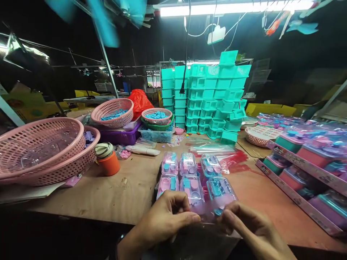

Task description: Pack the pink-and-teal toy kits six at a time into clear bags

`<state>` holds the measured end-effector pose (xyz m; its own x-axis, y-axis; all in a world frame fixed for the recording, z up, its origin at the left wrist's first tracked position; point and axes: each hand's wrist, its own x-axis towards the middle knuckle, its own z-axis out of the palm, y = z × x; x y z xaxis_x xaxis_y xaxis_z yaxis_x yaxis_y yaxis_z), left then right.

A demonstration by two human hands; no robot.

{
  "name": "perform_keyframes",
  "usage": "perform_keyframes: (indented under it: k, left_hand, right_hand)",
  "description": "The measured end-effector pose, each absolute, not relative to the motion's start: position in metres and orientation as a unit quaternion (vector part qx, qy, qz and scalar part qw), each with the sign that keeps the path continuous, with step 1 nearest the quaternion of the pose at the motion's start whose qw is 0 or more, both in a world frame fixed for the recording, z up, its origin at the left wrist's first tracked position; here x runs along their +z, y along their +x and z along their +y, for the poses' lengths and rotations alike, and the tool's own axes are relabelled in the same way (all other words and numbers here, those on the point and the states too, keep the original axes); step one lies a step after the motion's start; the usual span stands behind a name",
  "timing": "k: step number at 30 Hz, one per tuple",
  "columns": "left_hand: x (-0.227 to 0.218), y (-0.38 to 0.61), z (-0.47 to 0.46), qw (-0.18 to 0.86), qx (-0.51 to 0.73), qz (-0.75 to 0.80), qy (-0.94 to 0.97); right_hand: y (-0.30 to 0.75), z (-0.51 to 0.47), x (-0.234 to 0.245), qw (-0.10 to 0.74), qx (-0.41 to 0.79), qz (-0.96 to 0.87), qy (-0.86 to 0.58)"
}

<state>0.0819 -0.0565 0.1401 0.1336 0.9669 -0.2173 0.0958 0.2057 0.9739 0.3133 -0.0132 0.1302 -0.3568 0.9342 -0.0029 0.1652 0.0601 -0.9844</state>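
My left hand [170,216] and my right hand [249,222] are at the table's front edge. Each pinches a thin, translucent piece of plastic film [207,209] stretched between them; whether it is a bag or a flat sheet I cannot tell. Just beyond stand clear-lidded toy boxes in two rows, with small pink and blue pieces inside. The front middle box [192,187] is nearest my left hand. The front right box [221,187] sits behind the film, partly covered by it.
Pink baskets [78,159] and an orange jar [108,164] stand at left. Behind the boxes lie clear plastic sleeves [206,145]. Stacked turquoise containers [206,94] rise at the back. Trays of packed toy boxes [300,191] fill the right side. A plug [182,88] hangs overhead.
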Motion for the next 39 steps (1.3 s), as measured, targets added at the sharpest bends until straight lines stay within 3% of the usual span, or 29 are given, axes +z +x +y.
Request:
perform_keyframes:
  k: [2, 4, 8, 11, 19, 25, 29, 33, 39]
  left_hand:
    - [0.141, 0.081, -0.055, 0.569, 0.378, 0.526, 0.507]
    - [0.145, 0.081, -0.054, 0.506, 0.379, 0.552, 0.544]
    - [0.153, 0.091, -0.054, 0.199, 0.445, 0.569, 0.663]
    - [0.150, 0.108, -0.054, 0.074, 0.454, 0.501, 0.733]
    - [0.151, 0.123, -0.039, 0.019, 0.426, 0.483, 0.765]
    - [0.164, 0.118, -0.023, 0.051, 0.422, 0.478, 0.768]
    - [0.161, 0.118, -0.024, -0.028, 0.384, 0.503, 0.774]
    - [0.155, 0.101, -0.034, -0.124, 0.401, 0.535, 0.733]
    - [0.165, 0.081, -0.057, -0.060, 0.480, 0.542, 0.687]
  right_hand:
    - [0.307, -0.013, 0.129, 0.382, 0.539, -0.612, -0.435]
    - [0.303, -0.013, 0.126, 0.392, 0.540, -0.600, -0.441]
    - [0.298, -0.016, 0.122, 0.414, 0.525, -0.594, -0.447]
    - [0.296, -0.018, 0.121, 0.423, 0.515, -0.617, -0.418]
    - [0.305, -0.002, 0.117, 0.396, 0.482, -0.698, -0.352]
    - [0.305, 0.006, 0.128, 0.401, 0.445, -0.706, -0.378]
    - [0.300, 0.001, 0.133, 0.392, 0.432, -0.711, -0.393]
    - [0.305, -0.003, 0.132, 0.442, 0.438, -0.656, -0.427]
    - [0.318, 0.004, 0.137, 0.483, 0.437, -0.608, -0.454]
